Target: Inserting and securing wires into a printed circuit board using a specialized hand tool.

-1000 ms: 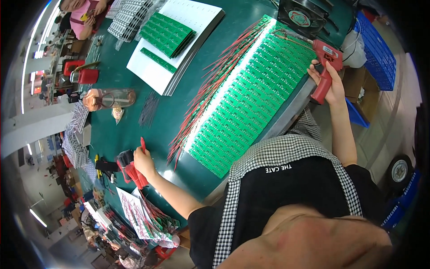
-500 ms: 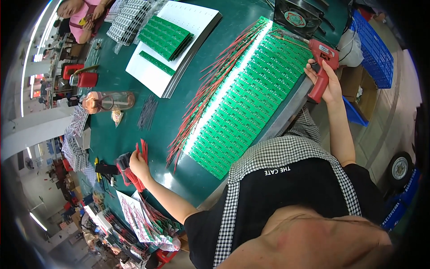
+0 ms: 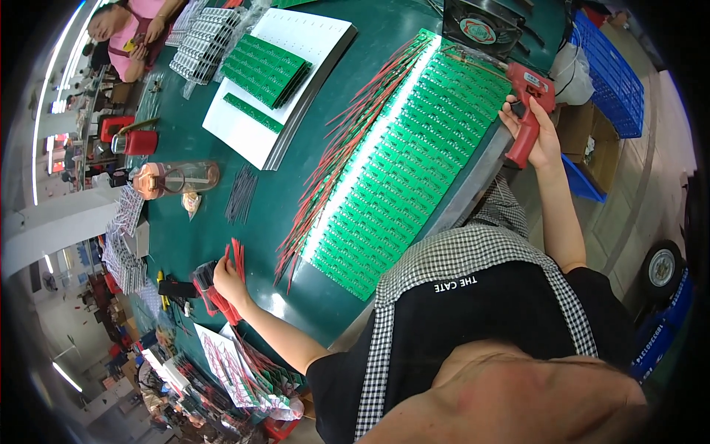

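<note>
Left hand [image 3: 231, 283] at red wire bundle [image 3: 237, 255]; right hand [image 3: 543, 140] grasping soldering gun [image 3: 534, 87]

The right hand was wrapped around the handle of the red soldering gun at the near edge of the bench [image 3: 270, 222], toward its right end; the gun's tip pointed over the right end of the green circuit boards [image 3: 399, 163], near a black fan [image 3: 481, 29]; the boards lay in close rows along the near edge, with loose wires [image 3: 318, 192], mostly red, lying along their far side; the left hand, toward the bench's left end, had its fingers bent at the red wire bundle; whether it gripped or merely touched the strands could not be told; farther from the near edge lay dark wires [image 3: 241, 194], a bottle [image 3: 196, 176] and a stack of white sheets [image 3: 318, 44].
</note>
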Tool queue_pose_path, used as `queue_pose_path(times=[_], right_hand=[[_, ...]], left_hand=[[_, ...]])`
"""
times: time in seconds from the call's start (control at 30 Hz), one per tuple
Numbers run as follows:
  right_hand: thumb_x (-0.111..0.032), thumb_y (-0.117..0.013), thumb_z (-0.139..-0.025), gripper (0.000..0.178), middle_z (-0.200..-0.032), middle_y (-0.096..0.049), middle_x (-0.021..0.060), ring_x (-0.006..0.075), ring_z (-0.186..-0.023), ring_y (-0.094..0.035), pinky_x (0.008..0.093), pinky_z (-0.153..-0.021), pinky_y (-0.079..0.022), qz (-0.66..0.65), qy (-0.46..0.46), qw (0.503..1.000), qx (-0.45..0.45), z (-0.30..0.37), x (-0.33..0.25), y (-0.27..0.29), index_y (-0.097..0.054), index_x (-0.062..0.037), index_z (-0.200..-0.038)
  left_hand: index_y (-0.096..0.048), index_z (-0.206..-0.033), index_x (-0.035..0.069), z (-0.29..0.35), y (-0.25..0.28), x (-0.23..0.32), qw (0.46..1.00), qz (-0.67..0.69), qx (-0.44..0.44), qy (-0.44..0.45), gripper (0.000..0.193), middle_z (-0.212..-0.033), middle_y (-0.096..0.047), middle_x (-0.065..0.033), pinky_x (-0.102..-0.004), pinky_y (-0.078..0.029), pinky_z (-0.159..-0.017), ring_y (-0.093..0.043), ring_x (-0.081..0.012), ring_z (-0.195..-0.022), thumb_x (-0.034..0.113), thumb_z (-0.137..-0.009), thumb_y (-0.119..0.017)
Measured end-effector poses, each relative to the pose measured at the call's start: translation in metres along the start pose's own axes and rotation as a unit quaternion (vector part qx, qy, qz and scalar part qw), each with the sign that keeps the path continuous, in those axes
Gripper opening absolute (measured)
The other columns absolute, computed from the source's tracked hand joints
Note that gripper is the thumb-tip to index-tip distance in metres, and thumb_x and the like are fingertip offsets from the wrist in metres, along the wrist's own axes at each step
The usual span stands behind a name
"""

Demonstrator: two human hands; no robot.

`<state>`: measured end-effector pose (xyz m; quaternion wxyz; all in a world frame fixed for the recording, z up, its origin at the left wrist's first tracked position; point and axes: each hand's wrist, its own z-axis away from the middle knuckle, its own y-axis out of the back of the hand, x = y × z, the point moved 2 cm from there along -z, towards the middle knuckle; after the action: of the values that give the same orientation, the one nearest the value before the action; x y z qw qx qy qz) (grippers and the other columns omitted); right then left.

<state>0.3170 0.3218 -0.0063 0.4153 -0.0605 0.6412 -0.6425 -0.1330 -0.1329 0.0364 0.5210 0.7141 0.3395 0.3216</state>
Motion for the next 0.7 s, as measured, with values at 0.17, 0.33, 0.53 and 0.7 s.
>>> queue_pose_path(times=[0.17,0.33,0.53,0.7], right_hand=[[-0.017,-0.048,-0.087,0.035,-0.101,-0.053,0.0168,0.0255,-0.094,-0.053,0.0391,-0.091,-0.040,-0.009,-0.011,1.000,0.002,0.000,0.001,0.001,-0.039,0.0021,-0.115],[-0.015,-0.049,-0.086,0.040,-0.105,-0.049,0.0174,0.0263,-0.100,-0.050,0.0400,-0.093,-0.039,-0.039,-0.066,0.996,-0.042,-0.010,0.006,0.010,-0.035,0.0036,-0.119],[-0.012,-0.045,-0.087,0.041,-0.113,-0.046,0.0184,0.0276,-0.108,-0.044,0.0401,-0.102,-0.028,0.001,-0.038,0.997,-0.065,-0.014,-0.019,0.046,-0.033,0.0047,-0.122],[-0.012,-0.046,-0.087,0.040,-0.113,-0.045,0.0177,0.0266,-0.106,-0.044,0.0392,-0.101,-0.029,0.012,-0.039,0.999,-0.018,-0.015,-0.014,0.030,-0.033,0.0039,-0.122]], left_hand=[[-0.059,-0.091,-0.003,-0.002,0.002,0.000,0.994,0.073,-0.014,0.077,0.017,-0.075,-0.061,-0.0148,-0.0313,-0.047,-0.060,-0.061,-0.0232,-0.065,0.007,-0.079,-0.052],[-0.058,-0.094,-0.007,0.008,0.011,-0.026,0.952,0.281,0.029,0.116,0.018,-0.078,-0.063,-0.0118,-0.0242,-0.047,-0.063,-0.060,-0.0142,-0.069,0.002,-0.079,-0.054],[-0.054,-0.091,-0.011,0.009,0.013,-0.017,0.878,0.452,0.012,0.157,0.016,-0.080,-0.062,-0.0136,-0.0228,-0.048,-0.065,-0.061,-0.0159,-0.067,-0.001,-0.080,-0.053],[-0.054,-0.093,-0.010,0.023,0.019,-0.020,0.850,0.498,-0.028,0.172,0.016,-0.081,-0.062,-0.0134,-0.0226,-0.048,-0.066,-0.061,-0.0157,-0.071,0.000,-0.081,-0.052]])
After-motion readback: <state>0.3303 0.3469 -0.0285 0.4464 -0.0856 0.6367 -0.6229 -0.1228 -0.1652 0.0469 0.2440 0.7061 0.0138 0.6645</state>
